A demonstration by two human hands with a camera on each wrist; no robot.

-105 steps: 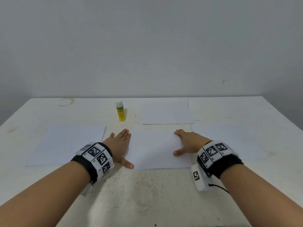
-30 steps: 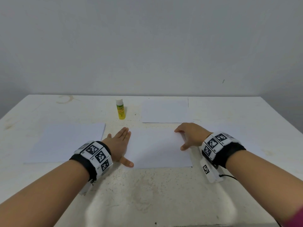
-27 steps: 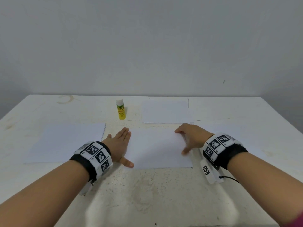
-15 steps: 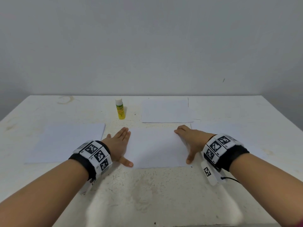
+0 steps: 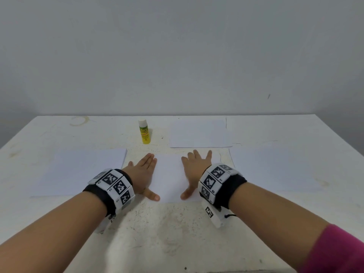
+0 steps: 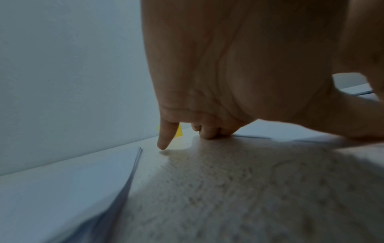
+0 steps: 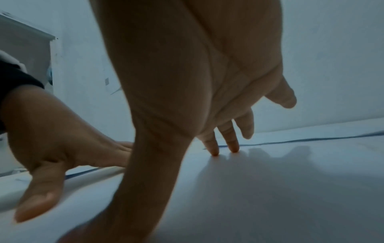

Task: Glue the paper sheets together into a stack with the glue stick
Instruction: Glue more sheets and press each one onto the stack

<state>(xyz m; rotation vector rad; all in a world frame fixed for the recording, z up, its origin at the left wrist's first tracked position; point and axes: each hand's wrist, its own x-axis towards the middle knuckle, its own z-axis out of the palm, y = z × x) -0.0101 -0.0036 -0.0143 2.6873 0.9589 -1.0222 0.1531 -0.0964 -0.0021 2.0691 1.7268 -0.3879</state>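
From the head view, both hands lie flat with fingers straight on the middle sheet (image 5: 169,174) on the counter (image 5: 177,233), left hand (image 5: 142,174) at its left edge, right hand (image 5: 195,170) further in; the glue stick (image 5: 144,132) stands upright behind, with other sheets to the left (image 5: 78,172), the right (image 5: 275,168) and behind (image 5: 199,133). The left wrist view alone shows the left pile's layered edges (image 6: 133,172) beside the little finger (image 6: 165,139). The right wrist view shows two fingertips (image 7: 214,152) touching paper, the others lifted.

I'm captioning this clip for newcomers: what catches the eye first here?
Two open hands, the left hand and right hand, lie flat on the middle paper sheet near the table's front. Behind them a yellow glue stick stands upright and untouched.
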